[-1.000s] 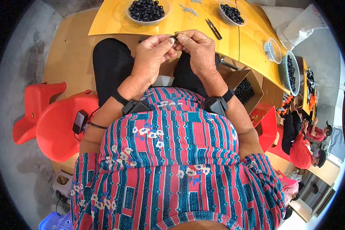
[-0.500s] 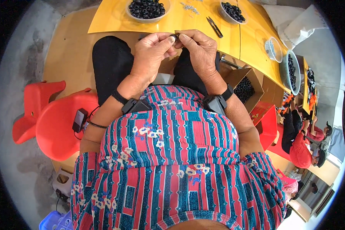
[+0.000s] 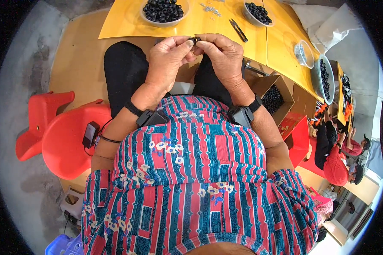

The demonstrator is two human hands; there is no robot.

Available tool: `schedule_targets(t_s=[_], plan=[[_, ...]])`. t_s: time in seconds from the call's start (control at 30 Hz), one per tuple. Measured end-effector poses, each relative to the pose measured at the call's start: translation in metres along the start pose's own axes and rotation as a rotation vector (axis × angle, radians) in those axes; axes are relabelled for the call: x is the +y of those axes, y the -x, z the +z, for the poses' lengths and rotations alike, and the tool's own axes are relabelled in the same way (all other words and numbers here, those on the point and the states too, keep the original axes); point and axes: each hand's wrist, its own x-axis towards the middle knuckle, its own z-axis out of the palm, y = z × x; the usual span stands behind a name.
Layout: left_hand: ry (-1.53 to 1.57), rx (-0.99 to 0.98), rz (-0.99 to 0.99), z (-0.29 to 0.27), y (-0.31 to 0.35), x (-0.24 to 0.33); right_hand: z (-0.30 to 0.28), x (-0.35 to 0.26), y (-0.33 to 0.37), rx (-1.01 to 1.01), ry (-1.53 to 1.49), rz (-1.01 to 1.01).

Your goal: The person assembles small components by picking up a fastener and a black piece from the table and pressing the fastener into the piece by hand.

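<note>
Fingers (image 3: 212, 38) of both bare hands pinch a small black piece (image 3: 194, 40) just at the near edge of a yellow counter (image 3: 256, 47), above and between the seated person's black-clad knees (image 3: 125, 59). Left hand (image 3: 165, 59) and right hand (image 3: 226, 57) mirror each other, thumbs (image 3: 206, 46) turned inward, the piece gripped from either side.

Under the right side of the counter stands an open cardboard box (image 3: 287, 100) holding dark pieces (image 3: 272, 99). Above it, at the counter's right end, a pale blue basin (image 3: 316, 78) carries more. Two clear bowls of black pieces follow in size, the left bowl (image 3: 174, 22) beyond the left hand and the right bowl (image 3: 252, 22) farther along. A clear cup (image 3: 302, 53) sits near the basin, dark snips (image 3: 239, 31) lie beyond the right hand, and tiny silvery bits (image 3: 211, 9) are scattered between the bowls.

Smallest is the work itself, its finer parts hidden by skin and too small to tell. Good handling here would seem to mean light, even pressure from both sides, thumbs kept off the meeting point so the eye can follow, and the piece brought over the counter, where a slip would land in reach
</note>
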Motion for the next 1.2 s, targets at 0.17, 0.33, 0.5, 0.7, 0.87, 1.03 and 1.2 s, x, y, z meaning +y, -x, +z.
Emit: schedule_targets(t_s=[0.17,0.33,0.5,0.7,0.87,1.03,1.2], plan=[[0.003,-0.033,0.015,-0.001,0.000,-0.003,-0.001,0.002,0.000,0.021,-0.146,0.132],[0.000,-0.029,-0.015,-0.001,0.000,-0.005,-0.001,0.003,0.001,0.044,-0.244,0.184],[0.039,-0.031,-0.028,-0.001,-0.001,-0.005,-0.006,0.006,-0.003,0.005,-0.127,0.080],[-0.027,-0.041,-0.017,-0.004,0.000,-0.005,-0.017,0.005,-0.008,-0.144,0.208,-0.114],[-0.045,-0.040,0.028,0.001,0.000,-0.003,-0.003,0.008,-0.001,0.107,0.425,-0.302],[-0.121,-0.013,0.066,0.007,0.003,0.003,0.002,0.005,0.001,0.172,0.462,-0.384],[-0.224,0.006,0.129,0.006,0.001,0.003,-0.004,-0.003,-0.003,0.131,0.553,-0.461]])
